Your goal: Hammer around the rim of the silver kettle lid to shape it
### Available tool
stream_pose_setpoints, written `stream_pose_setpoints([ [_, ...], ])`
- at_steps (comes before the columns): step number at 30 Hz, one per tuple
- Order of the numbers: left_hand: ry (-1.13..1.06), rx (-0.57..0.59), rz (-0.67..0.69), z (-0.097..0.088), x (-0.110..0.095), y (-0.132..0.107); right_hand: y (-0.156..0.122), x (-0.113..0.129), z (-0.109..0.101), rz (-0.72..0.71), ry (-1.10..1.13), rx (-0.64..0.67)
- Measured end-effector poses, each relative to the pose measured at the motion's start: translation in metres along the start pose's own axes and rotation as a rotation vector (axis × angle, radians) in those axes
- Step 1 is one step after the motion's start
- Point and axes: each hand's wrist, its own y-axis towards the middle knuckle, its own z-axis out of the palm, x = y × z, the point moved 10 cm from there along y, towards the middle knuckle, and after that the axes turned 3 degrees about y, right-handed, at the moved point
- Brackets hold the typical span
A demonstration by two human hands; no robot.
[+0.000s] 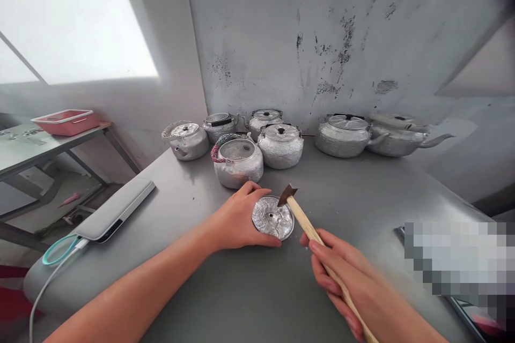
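My left hand [237, 220] grips a round hammered silver lid [273, 218] by its left edge and holds it flat on the grey table [249, 289]. My right hand [350, 278] is closed round the wooden handle of a small hammer [300, 214]. The hammer's dark metal head [287, 194] hovers just over the lid's upper right rim. Directly behind the lid stands an open silver kettle [238, 161] with a red and green wrapped handle and no lid.
Several hammered silver kettles [280, 144] line the wall, with two wide ones [344, 135] at the right. A flat white device [115, 209] with a teal cable lies at the table's left edge. A pink tray [68, 121] sits on a side table. A blurred patch covers the right.
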Motion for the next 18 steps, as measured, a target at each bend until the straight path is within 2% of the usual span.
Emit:
stream_pose_setpoints([
  [5, -0.01, 0.009, -0.011, 0.001, 0.002, -0.001, -0.001, 0.006, -0.006, 0.016, 0.011, -0.062],
  [10, 0.001, 0.021, -0.018, 0.003, 0.004, -0.002, 0.0, 0.004, -0.005, 0.047, -0.007, -0.069],
  [18, 0.051, 0.077, 0.115, 0.003, -0.012, -0.003, 0.005, -0.002, -0.006, 0.036, -0.013, -0.042],
])
